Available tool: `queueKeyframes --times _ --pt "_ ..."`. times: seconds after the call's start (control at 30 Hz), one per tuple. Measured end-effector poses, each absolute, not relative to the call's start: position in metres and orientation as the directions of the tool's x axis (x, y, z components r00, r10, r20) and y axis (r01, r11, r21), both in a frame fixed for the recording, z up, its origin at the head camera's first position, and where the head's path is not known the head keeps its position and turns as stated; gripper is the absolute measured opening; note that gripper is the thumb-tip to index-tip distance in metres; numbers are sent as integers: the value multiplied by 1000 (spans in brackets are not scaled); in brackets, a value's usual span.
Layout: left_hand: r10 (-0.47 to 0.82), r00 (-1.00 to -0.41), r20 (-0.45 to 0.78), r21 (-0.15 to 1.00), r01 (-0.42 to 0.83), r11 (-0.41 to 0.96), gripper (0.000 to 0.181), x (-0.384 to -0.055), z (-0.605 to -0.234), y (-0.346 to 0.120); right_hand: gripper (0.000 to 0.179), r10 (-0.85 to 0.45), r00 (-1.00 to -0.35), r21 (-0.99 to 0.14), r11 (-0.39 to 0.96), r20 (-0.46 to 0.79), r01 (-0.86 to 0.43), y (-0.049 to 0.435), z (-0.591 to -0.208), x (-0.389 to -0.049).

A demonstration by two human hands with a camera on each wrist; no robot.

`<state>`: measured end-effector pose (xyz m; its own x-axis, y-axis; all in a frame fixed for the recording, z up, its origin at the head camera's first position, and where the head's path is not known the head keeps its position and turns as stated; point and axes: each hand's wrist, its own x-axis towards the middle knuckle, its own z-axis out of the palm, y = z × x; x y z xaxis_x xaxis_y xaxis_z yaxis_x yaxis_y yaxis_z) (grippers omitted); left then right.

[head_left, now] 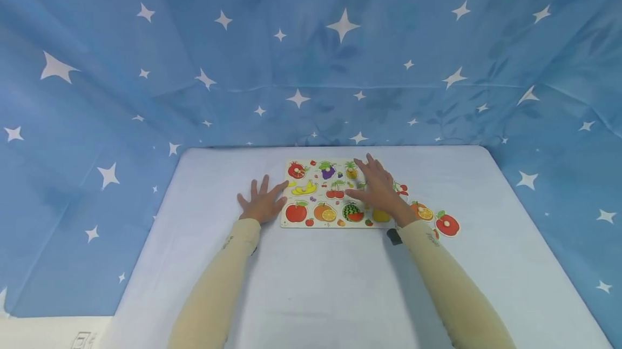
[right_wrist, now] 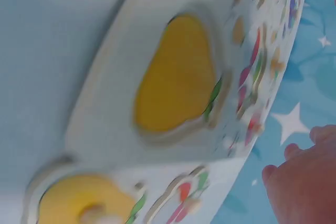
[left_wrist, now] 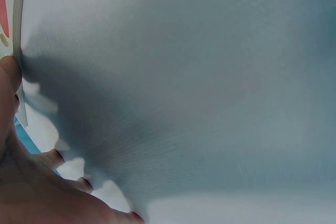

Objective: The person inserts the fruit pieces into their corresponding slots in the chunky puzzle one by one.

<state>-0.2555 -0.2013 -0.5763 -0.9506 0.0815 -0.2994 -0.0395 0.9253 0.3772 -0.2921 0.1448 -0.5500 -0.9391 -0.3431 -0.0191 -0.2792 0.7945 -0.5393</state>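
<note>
A wooden fruit puzzle board (head_left: 320, 196) lies flat on the table. My left hand (head_left: 262, 206) is at its left side, fingers spread; in the left wrist view, the thumb (left_wrist: 9, 74) touches the board's edge (left_wrist: 17, 14). Above the right part of the board is my right hand (head_left: 381, 192), fingers and thumb apart, with nothing visible between them. It partly covers the board's right side. The right wrist view shows a yellow pear shape (right_wrist: 176, 77) in the board. Beside the board there lies a knobbed yellow piece (right_wrist: 86, 200), partly cut off.
Right of the board lie loose knobbed pieces: an orange (head_left: 424, 212), a red apple (head_left: 447, 225) and cherries (head_left: 402, 188). A pale cloth covers the table (head_left: 320, 289). Blue fabric (head_left: 311, 68) with white stars hangs behind and at both sides.
</note>
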Motion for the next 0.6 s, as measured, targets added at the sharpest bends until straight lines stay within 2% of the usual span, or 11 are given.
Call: queueKeyframes --times 0.6 --pt "82 -952 -294 365 -32 931 63 -252 -570 -198 79 -269 -962 -598 779 -51 -187 206 -543 -288"
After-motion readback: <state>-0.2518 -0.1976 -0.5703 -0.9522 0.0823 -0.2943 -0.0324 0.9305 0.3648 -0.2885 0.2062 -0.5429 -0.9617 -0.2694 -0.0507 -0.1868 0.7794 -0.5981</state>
